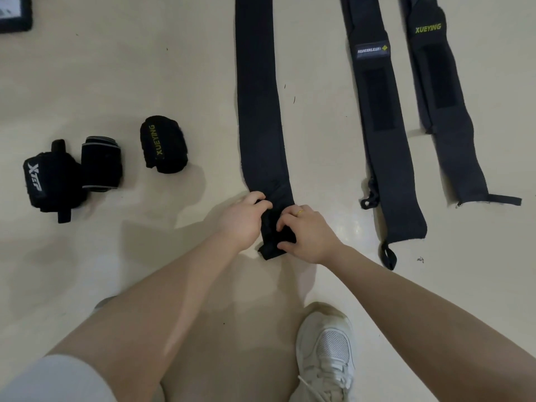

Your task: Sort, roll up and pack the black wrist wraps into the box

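Observation:
A long black wrist wrap (258,97) lies flat on the pale floor, running away from me. Its near end is folded into a small roll between my hands. My left hand (245,220) grips the left side of that rolled end. My right hand (307,235), with a ring on one finger, pinches the right side. Two more unrolled wraps lie to the right: one labelled MANUEKLEAR (380,117) and one labelled XUEYING (443,105). Three rolled wraps sit at the left: an XUEYING roll (164,145), a grey-edged roll (101,163) and an XTEP roll (49,184).
A dark framed object (14,13) shows at the top left corner. My bare knee and a white sneaker (326,355) are at the bottom, close under my arms. Pale floor (116,68) spreads between the rolled and flat wraps.

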`<action>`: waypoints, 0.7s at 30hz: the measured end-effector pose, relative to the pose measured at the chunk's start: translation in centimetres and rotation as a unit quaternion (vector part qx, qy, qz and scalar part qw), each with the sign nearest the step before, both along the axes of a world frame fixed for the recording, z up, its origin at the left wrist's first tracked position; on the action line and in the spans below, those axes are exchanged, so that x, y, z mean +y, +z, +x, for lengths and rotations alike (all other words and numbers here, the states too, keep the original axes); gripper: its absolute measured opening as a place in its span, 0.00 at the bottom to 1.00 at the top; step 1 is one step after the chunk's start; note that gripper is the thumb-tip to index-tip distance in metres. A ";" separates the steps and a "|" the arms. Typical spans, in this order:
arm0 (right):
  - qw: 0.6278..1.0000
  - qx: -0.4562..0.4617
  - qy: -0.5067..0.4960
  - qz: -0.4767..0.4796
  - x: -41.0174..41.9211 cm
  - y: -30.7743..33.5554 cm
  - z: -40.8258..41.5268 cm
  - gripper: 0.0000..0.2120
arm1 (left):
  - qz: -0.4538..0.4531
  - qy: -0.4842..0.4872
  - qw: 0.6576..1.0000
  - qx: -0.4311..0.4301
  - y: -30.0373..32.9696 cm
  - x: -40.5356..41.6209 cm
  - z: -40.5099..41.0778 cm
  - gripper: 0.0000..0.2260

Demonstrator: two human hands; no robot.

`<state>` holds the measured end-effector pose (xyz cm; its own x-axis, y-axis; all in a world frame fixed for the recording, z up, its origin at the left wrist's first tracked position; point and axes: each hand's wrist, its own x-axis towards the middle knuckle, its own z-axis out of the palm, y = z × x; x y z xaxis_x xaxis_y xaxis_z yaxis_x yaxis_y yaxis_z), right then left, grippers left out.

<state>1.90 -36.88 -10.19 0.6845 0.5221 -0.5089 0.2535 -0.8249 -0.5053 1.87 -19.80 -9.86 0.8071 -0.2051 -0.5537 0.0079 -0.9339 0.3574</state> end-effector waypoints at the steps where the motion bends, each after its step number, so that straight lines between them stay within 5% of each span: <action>1: 1.000 0.009 0.021 -0.007 -0.2 0.1 -0.2 0.16 | 0.000 -0.004 1.000 0.006 0.1 0.0 0.0 0.21; 5: 0.990 0.140 -0.006 0.013 -1.5 0.4 -1.6 0.20 | 0.025 -0.049 0.997 0.045 0.2 0.2 -0.6 0.23; 11: 0.981 0.195 -0.014 0.005 -2.9 0.6 -2.2 0.08 | 0.106 -0.123 0.986 0.033 0.7 -0.5 -2.0 0.27; 15: 0.986 0.164 -0.024 0.017 -2.4 0.0 -2.5 0.08 | -0.007 -0.151 0.988 -0.032 1.2 -0.8 -4.1 0.18; 21: 0.993 0.075 -0.058 -0.065 -1.0 -0.4 -3.0 0.07 | -0.042 -0.062 0.997 0.037 1.5 -1.5 -6.0 0.14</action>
